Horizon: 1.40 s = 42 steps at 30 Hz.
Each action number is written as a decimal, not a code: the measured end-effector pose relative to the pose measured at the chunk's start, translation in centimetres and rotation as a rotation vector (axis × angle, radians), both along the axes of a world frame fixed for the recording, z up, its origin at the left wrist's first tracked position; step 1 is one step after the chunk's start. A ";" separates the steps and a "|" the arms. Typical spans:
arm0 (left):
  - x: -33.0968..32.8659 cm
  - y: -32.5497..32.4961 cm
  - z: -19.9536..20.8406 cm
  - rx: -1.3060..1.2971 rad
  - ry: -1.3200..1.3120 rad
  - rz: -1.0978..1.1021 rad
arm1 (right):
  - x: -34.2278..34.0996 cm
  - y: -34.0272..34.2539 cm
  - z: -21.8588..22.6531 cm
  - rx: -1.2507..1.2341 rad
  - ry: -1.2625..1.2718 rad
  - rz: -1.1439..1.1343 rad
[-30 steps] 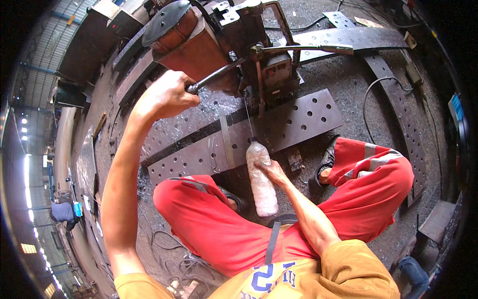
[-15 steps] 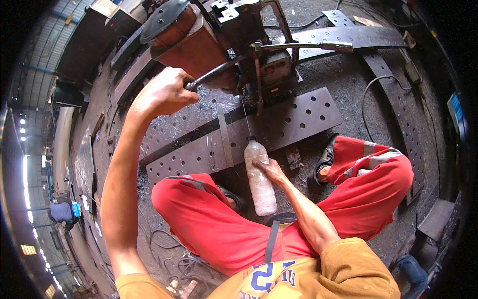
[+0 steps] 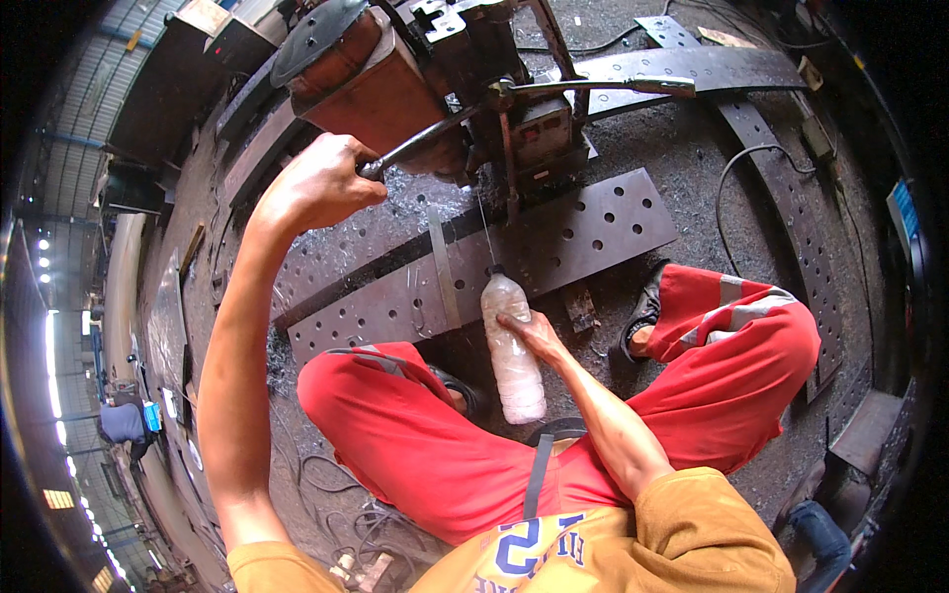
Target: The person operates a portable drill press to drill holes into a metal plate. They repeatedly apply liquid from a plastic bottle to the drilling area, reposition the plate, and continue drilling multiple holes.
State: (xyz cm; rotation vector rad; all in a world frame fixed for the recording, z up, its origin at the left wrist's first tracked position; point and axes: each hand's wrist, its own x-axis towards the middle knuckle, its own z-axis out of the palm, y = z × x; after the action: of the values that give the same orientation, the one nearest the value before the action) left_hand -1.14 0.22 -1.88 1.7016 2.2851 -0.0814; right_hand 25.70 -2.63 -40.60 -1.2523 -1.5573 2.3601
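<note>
1. Two hands in use, head view. Left hand (image 3: 321,183) closed round the end of a lever (image 3: 425,141) on a dark drill-like machine (image 3: 544,138).
2. Right hand (image 3: 532,336) wrapped round a translucent plastic bottle (image 3: 516,381), which sits between the legs of the red trousers (image 3: 405,445), black cap (image 3: 495,268) aimed at the machine, over the perforated plate (image 3: 531,232).
3. Thin pale line (image 3: 485,227) runs from cap to under the machine; jet or tube, can't tell.
4. Change over the last second: whole scene slid slightly up-left, probably head motion. Lever angle and both holds look the same.
5. Meaning: no visible lever travel; work looks mid-step, steady.
</note>
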 end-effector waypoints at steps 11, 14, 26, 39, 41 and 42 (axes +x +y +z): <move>-0.4 -0.3 -0.2 0.048 -0.051 -0.012 | -0.3 -0.1 -1.1 0.016 -0.039 0.006; -0.2 -0.5 -0.3 0.049 -0.062 0.001 | 0.0 0.1 0.8 0.033 -0.029 0.015; -0.2 -0.4 -0.2 0.022 0.049 -0.014 | -0.4 -0.1 0.4 0.051 -0.073 0.029; -0.7 -0.4 -0.4 0.060 0.017 -0.071 | -0.5 -1.1 2.3 0.823 0.076 0.288; -0.6 -0.2 -0.7 0.084 0.079 -0.071 | -0.4 -1.4 1.6 0.842 0.110 0.324; -0.6 -0.2 -0.8 0.072 0.091 -0.064 | -0.4 -1.5 1.7 0.850 0.130 0.347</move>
State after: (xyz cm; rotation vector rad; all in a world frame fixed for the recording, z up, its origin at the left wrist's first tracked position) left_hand -1.70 0.06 -2.67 1.8436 2.3246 -0.0924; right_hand 25.34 -4.12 -38.92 -0.6538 -2.4631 1.5015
